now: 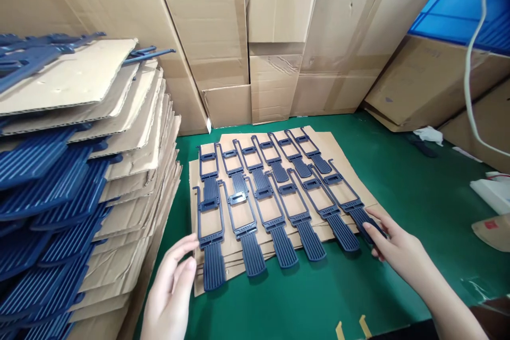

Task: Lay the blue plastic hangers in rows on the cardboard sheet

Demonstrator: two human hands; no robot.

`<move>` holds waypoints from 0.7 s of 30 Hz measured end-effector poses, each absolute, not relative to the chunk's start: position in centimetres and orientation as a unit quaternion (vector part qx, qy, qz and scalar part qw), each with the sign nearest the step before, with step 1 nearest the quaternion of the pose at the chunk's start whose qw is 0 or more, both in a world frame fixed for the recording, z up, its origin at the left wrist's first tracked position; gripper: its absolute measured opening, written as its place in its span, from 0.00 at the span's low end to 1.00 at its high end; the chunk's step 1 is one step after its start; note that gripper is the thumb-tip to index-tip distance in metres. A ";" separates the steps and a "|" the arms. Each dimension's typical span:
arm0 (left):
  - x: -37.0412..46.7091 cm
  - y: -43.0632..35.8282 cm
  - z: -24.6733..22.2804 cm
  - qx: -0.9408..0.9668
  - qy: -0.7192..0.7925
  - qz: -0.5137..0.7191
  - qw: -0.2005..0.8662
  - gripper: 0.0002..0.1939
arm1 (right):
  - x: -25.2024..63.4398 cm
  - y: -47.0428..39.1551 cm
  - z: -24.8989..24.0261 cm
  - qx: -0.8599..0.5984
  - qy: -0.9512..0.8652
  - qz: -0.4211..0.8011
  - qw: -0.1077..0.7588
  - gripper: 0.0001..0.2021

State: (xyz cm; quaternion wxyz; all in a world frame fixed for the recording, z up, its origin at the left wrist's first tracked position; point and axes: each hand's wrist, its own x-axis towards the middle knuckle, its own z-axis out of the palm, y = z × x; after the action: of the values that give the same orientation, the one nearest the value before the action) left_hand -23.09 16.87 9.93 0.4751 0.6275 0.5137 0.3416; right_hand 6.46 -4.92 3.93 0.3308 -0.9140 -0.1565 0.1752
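Observation:
Two rows of dark blue plastic frames with ribbed paddle ends lie on cardboard sheets [338, 154]. My right hand [400, 244] pinches the ribbed end of the rightmost front frame [349, 204] between thumb and fingers. Beside the leftmost front frame [214, 265] is my left hand [171, 287], with thumb and fingers apart and nothing in it. Its fingertips are close to that frame's side and the cardboard edge; whether they touch, I cannot tell. In the back row, the ribbed ends reach down toward the tops of the front frames.
On the left rises a tall stack of cardboard sheets [135, 133] layered with similar blue parts [35, 196]. Cardboard panels [215, 26] stand behind the green table [271, 308]. At right are a white cable [470, 74], a crumpled white scrap [429, 135] and a blue crate [446, 5].

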 end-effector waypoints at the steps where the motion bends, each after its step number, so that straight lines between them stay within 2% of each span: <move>1: -23.4 17.5 9.7 0.648 0.525 0.318 0.451 0.15 | 6.5 -4.7 4.1 -0.926 -0.179 0.154 0.293 0.32; 4: -24.2 18.7 8.5 0.660 0.570 0.223 0.436 0.22 | 7.0 -4.0 4.4 -0.937 -0.253 0.075 0.231 0.30; 6: -24.3 18.9 7.6 0.648 0.582 0.202 0.449 0.26 | 7.3 -3.7 4.4 -0.933 -0.288 0.032 0.212 0.29; 11: -23.4 18.5 6.6 0.585 0.500 0.282 0.573 0.31 | 7.7 -3.3 5.2 -0.934 -0.314 0.030 0.167 0.25; 14: -23.0 18.6 7.0 0.540 0.507 0.293 0.605 0.32 | 9.0 -3.1 5.6 -0.940 -0.303 0.042 0.149 0.26; 17: -22.8 19.2 7.5 0.511 0.524 0.293 0.615 0.31 | 11.6 -2.6 5.0 -0.941 -0.287 0.029 0.176 0.28; 21: -22.6 19.9 7.6 0.485 0.519 0.298 0.638 0.28 | 14.8 -1.8 3.4 -0.920 -0.214 0.113 0.310 0.28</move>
State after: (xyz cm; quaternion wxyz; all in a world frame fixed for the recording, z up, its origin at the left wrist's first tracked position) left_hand -22.60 19.92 7.59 0.6375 0.4852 0.5192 0.2976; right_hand 14.76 -1.81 3.40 0.3098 -0.9196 -0.2137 0.1131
